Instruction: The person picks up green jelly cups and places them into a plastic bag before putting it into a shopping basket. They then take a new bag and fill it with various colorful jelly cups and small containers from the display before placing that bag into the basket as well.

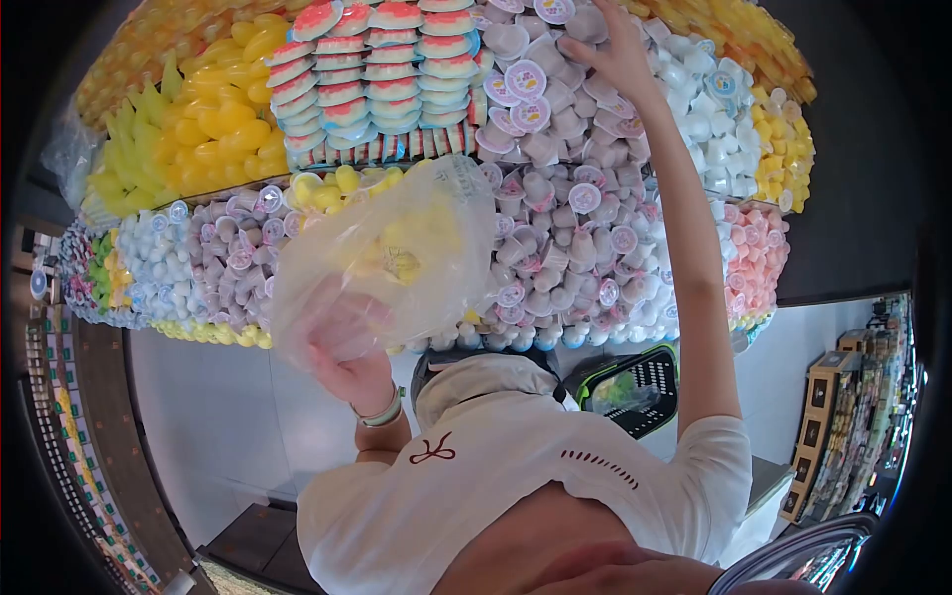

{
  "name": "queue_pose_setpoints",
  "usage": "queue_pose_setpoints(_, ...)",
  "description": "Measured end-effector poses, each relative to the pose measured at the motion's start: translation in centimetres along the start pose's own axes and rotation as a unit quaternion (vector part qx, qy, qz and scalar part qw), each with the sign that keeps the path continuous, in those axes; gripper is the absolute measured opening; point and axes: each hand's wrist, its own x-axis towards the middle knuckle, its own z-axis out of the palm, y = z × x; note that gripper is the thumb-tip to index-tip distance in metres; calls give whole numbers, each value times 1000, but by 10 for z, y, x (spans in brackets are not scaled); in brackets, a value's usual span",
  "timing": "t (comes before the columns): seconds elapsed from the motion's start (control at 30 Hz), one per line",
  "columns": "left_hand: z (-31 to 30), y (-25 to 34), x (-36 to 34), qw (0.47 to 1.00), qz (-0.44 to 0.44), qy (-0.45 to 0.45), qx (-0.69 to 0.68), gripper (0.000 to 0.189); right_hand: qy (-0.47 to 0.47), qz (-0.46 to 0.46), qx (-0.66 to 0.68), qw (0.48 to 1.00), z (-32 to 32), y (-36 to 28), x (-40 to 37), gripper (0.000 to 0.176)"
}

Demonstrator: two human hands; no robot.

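My left hand (347, 342) is closed on a clear plastic bag (426, 248), which hangs loose over the lower row of cups and has a small printed mark. A band sits on that wrist. My right hand (617, 55) is stretched far forward over pale purple jelly cups (570, 104) with round printed lids. Its thumb and fingers are apart, right at the cups, with the fingertips near the top edge of the view. To its left stand stacked red, white and blue packs (372, 74). White cups (694, 109) lie to its right.
Yellow packs (223, 114) and green ones (137, 139) fill the display's left side; pink cups (756, 253) lie at its right end. A black basket with a green rim (635, 392) is below the display edge. Shelves of goods (853, 416) line the right.
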Motion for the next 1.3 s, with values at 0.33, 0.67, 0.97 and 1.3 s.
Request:
queue_pose_setpoints(0.33, -1, -12, -6, 992, -121, 20, 27, 35, -122, -13, -213, 969, 22, 6, 44, 75)
queue_pose_setpoints(0.67, -9, -26, -19, 987, -158, 11, -12, 38, -74, 29, -96, 992, 30, 37, 33, 64)
queue_pose_setpoints(0.97, -2, -15, -25, 981, -33, -71, 178, 52, -51, -83, -259, 961, 22, 9, 38, 63)
queue_pose_setpoints(1.3, -25, -3, -46, 935, -251, -139, -209, 47, 51, -71, -234, 968, 50, 41, 36, 56)
